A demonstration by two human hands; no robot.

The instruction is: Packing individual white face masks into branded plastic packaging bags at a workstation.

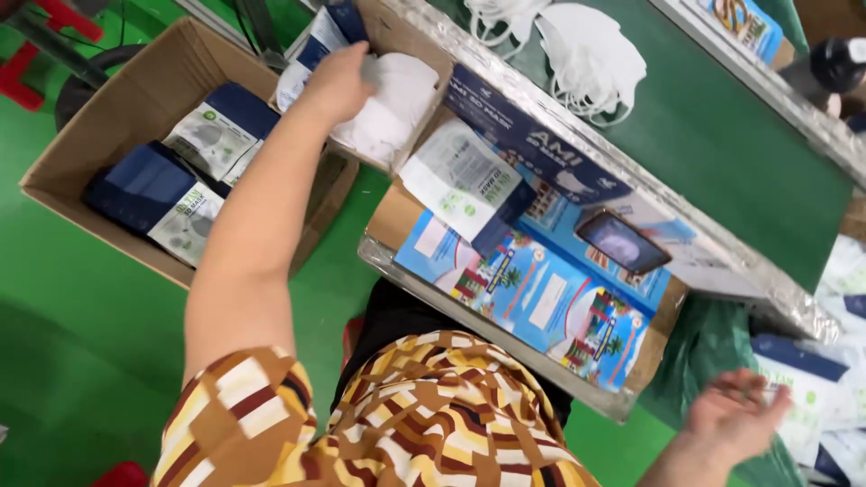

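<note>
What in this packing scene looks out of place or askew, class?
A phone lies tilted on the blue printed sheets among the packing goods, the one item that is not packaging. A packet lies askew over the tray edge. The left hand rests on white masks; the right hand hovers open.

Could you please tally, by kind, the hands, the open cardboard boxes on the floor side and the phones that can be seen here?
Hands: 2, the left hand on white masks and the right hand by the packets.
Open cardboard boxes: 2, the large box and the mask box.
Phones: 1, the phone.
Total: 5.
</note>
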